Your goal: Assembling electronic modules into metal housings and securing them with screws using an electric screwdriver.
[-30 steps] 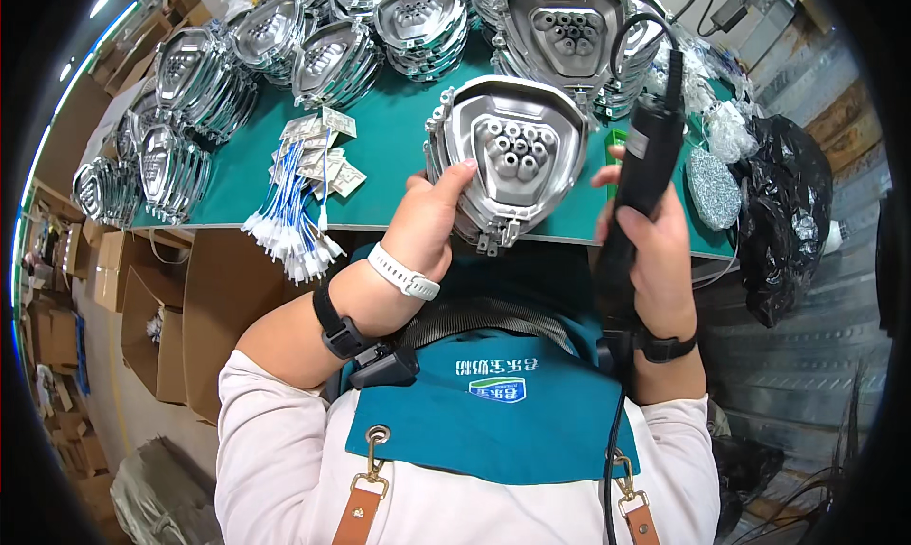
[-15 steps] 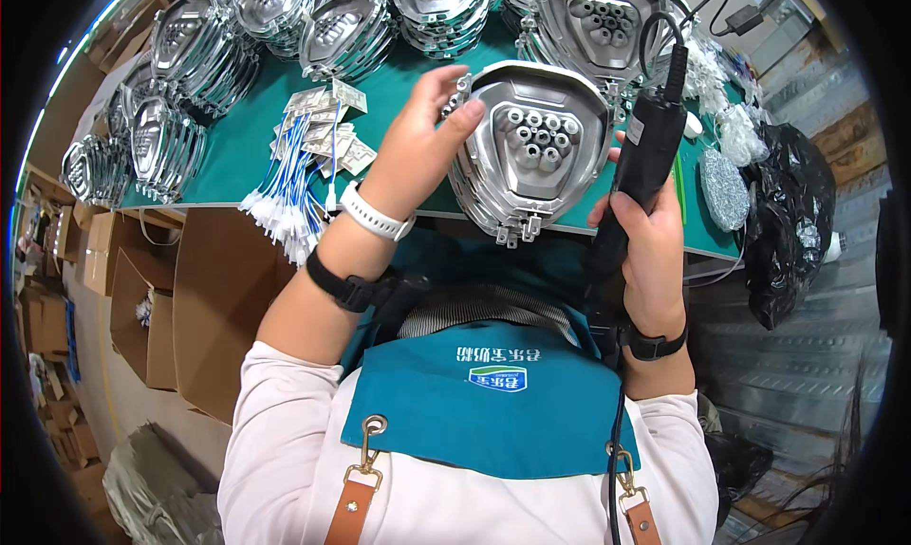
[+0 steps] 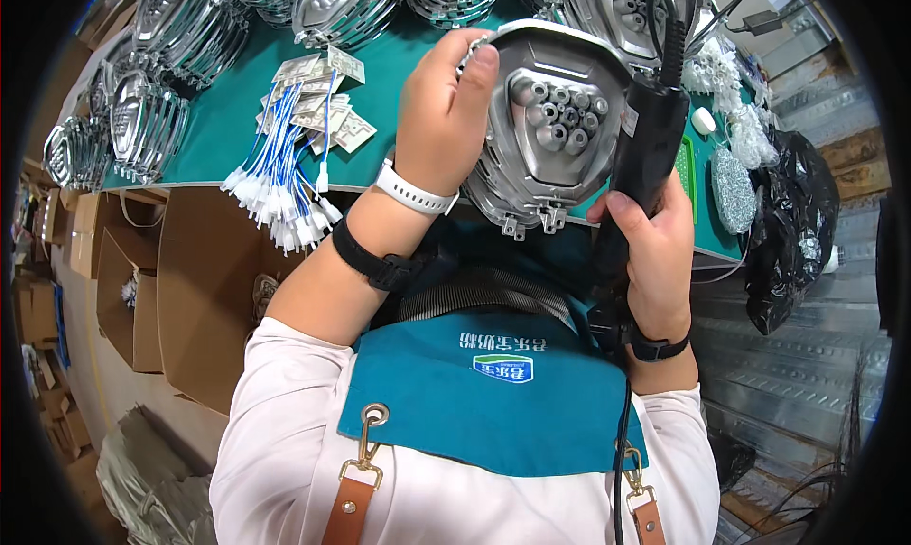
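A silvery die-cast metal housing (image 3: 555,170), rounded-triangular with a cluster of short tubes in its middle, lies in front of me on a stack of similar parts. My left hand (image 3: 446,109) is closed on its upper left rim, the thumb over the edge; its other fingertips are partly hidden. A black corded tool shaped like an electric screwdriver (image 3: 648,132) stands upright in my right hand (image 3: 655,237), whose fingers wrap its lower body. The tool overlaps the housing's right side in view, and whether they touch I cannot tell. Its lower tip is hard to make out.
Stacked metal housings (image 3: 190,23) line the far side of the green bench (image 3: 380,80). Small boards with blue-white leads (image 3: 285,166) hang over its front edge at left. Cardboard boxes (image 3: 204,298) stand below. At right are a silver mesh bundle (image 3: 731,189) and a black plastic bag (image 3: 792,213).
The view has shifted a little. My left hand has moved up along the housing's rim, and the top housing looks turned and tilted. The right hand still holds the black tool.
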{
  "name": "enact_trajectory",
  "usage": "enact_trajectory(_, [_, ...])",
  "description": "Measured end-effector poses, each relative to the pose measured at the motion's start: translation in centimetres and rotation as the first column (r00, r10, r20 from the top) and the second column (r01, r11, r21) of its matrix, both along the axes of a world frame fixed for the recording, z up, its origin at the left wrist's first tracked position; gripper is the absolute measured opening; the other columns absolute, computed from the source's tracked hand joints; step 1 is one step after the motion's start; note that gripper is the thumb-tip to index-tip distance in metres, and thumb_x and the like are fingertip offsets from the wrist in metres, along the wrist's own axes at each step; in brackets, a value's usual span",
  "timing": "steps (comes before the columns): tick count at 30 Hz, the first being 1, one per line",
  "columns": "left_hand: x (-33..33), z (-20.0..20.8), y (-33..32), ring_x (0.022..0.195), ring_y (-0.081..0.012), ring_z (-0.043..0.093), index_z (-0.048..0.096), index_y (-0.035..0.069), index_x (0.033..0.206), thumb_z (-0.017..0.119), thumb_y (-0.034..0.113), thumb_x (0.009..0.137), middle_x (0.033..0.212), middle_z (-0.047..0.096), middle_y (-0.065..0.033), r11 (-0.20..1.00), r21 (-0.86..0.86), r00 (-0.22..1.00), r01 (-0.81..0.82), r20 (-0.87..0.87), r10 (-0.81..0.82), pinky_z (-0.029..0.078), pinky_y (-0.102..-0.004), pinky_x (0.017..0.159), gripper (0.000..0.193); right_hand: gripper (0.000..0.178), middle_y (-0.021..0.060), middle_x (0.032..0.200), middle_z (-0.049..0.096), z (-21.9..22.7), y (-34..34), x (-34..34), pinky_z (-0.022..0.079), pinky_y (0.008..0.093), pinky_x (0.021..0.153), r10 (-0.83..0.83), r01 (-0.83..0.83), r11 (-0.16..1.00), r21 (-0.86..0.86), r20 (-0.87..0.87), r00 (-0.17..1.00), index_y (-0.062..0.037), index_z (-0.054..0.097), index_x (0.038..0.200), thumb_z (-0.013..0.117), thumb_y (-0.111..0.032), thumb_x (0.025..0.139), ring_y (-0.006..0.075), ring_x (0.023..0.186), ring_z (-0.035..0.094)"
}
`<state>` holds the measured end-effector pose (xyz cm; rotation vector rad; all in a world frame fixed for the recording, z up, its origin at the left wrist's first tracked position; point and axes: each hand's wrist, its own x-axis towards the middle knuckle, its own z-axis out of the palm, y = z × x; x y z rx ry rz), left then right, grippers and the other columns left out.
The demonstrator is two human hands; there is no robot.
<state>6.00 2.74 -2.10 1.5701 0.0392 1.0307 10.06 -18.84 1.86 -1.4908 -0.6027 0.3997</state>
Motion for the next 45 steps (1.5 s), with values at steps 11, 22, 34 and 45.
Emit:
enact_trajectory(11, [1.0,-1.3,1.7,0.083,-0.0115,0.061,0.056,-0.001,0.112,0.033,0.041,0.103,0.096,0.065,-0.0075,0.993,-0.068,0.988,0.100,-0.113,-0.108,0.049,-0.0250,0.076,0.049,0.047,0.0046,0.099,0.056,-0.5,-1.2,-0.7,0.046,0.0266,0.077,-0.030,0.037,0.994,-0.106,0.074,0.997,0.0009,0.052,0.119,0.071,-0.007,0.077,0.0121,0.085,0.056])
enact_trajectory(22, [-0.1,-1.8,1.5,0.100,-0.0183,0.052,0.044,0.002,0.129,0.050,0.044,0.094,0.118,0.053,-0.0145,0.983,-0.072,0.982,0.167,-0.081,-0.172,0.043,-0.0299,0.085,0.055,0.051,0.0039,0.102,0.053,-1.6,-1.8,-0.7,0.043,0.0262,0.080,-0.009,0.019,0.995,-0.098,0.099,0.995,0.0010,0.051,0.119,0.074,-0.010,0.075,0.0123,0.089,0.053])
enact_trajectory(34, [-3.1,-3.3,0.5,0.127,-0.0257,0.042,0.029,-0.001,0.140,0.034,0.049,0.099,0.137,0.041,-0.0192,0.988,0.138,0.962,0.076,-0.270,-0.037,0.031,-0.0360,0.107,0.065,0.046,0.0071,0.096,0.058,-3.7,-1.9,-0.1,0.053,0.0324,0.069,0.094,-0.034,0.959,0.282,-0.200,0.975,0.0000,0.049,0.118,0.070,-0.011,0.079,0.0188,0.075,0.062])
enact_trajectory(45, [-1.3,-2.3,-1.8,0.085,-0.0111,0.059,0.031,-0.001,0.131,0.033,0.050,0.100,0.101,0.063,-0.0094,0.972,-0.194,0.985,0.131,-0.081,-0.149,0.048,-0.0226,0.074,0.059,0.046,0.0069,0.094,0.057,-3.2,-1.7,0.1,0.053,0.0324,0.071,0.171,-0.111,0.957,0.269,-0.213,0.962,-0.0007,0.047,0.118,0.068,-0.006,0.077,0.0188,0.074,0.062])
